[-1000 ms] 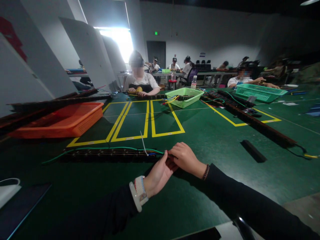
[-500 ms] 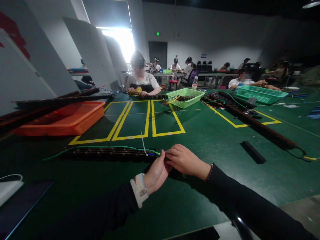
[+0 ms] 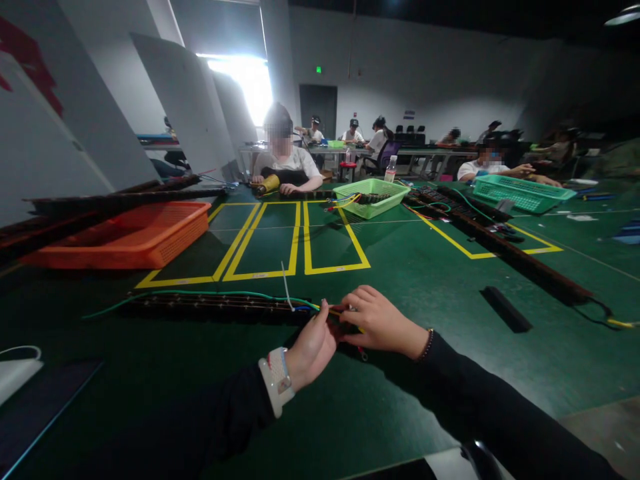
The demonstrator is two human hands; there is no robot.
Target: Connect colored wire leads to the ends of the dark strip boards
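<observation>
A long dark strip (image 3: 210, 304) with metal contacts along it lies on the green table, and a green wire (image 3: 240, 292) runs along its top. A white cable tie (image 3: 287, 287) sticks up near its right end, beside a short blue wire (image 3: 301, 309). My left hand (image 3: 315, 343) is closed around the wires at that end, thumb on top. Just right of it, my right hand (image 3: 379, 319) pinches the wires with bent fingers. Yellow-orange wire shows between the hands. A ring terminal (image 3: 363, 355) with a red sleeve pokes out below my right fingers.
An orange basket (image 3: 165, 247) stands at left beneath long dark strips. Yellow tape (image 3: 260, 275) marks rectangles on the table. Beyond are a light-green basket (image 3: 373, 212) and a teal basket (image 3: 523, 200). A black bar (image 3: 506, 310) lies at right. Across the table, a person (image 3: 287, 163) works.
My right hand has shifted slightly right and its fingers have parted from my left hand. Wire now shows between the hands, and more of the ring terminal with its red sleeve is visible.
</observation>
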